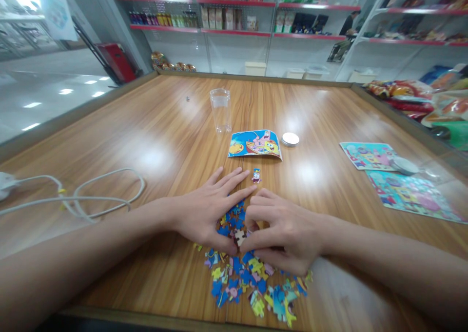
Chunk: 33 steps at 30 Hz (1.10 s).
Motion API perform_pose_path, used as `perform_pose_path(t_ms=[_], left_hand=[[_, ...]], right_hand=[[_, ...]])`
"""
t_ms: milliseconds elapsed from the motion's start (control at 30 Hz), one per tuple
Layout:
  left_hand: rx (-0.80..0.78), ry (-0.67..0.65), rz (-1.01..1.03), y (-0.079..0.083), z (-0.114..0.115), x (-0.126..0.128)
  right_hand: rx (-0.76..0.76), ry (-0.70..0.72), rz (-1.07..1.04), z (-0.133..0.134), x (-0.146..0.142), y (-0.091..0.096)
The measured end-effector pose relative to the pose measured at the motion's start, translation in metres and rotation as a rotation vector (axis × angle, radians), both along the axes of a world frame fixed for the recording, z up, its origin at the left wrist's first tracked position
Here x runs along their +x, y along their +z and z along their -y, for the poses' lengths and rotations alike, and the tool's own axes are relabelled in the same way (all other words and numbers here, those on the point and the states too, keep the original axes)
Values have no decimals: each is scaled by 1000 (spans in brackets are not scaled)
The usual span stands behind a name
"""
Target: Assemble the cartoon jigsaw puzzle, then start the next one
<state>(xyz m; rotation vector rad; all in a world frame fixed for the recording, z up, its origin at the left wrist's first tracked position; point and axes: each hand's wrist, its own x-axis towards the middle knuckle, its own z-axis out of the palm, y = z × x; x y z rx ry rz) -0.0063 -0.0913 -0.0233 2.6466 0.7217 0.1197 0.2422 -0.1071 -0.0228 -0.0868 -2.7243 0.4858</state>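
Note:
A heap of small colourful puzzle pieces [252, 283] lies on the wooden table [146, 142] close to its near edge. My left hand [212, 210] rests on top of the heap with its fingers stretched out flat. My right hand [281, 232] is beside it with curled fingers, pinching a light-coloured puzzle piece [239, 236] between thumb and fingertips. One single piece [256, 176] lies apart just beyond my fingertips. A printed reference picture [256, 144] lies farther back.
A clear plastic tube [220, 110] stands upright behind the picture, its white lid [290, 139] to the right. Two more picture sheets [369, 155] [413, 195] and a round lid [404, 165] lie at the right. A white cable [84, 200] loops at the left. Store shelves stand behind.

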Motion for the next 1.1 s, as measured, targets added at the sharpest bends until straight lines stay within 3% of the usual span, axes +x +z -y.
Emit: perform_pose_path(t_ms=[233, 500, 833, 1100], left_hand=[[-2, -15, 26, 1, -1, -1], [24, -19, 20, 1, -1, 0], [48, 3, -32, -2, -1, 1], [67, 19, -35, -5, -2, -1]], right_hand=[[34, -52, -24, -2, 1, -1], [-8, 27, -14, 0, 0, 0], [43, -28, -36, -1, -1, 1], [87, -30, 17, 12, -8, 6]])
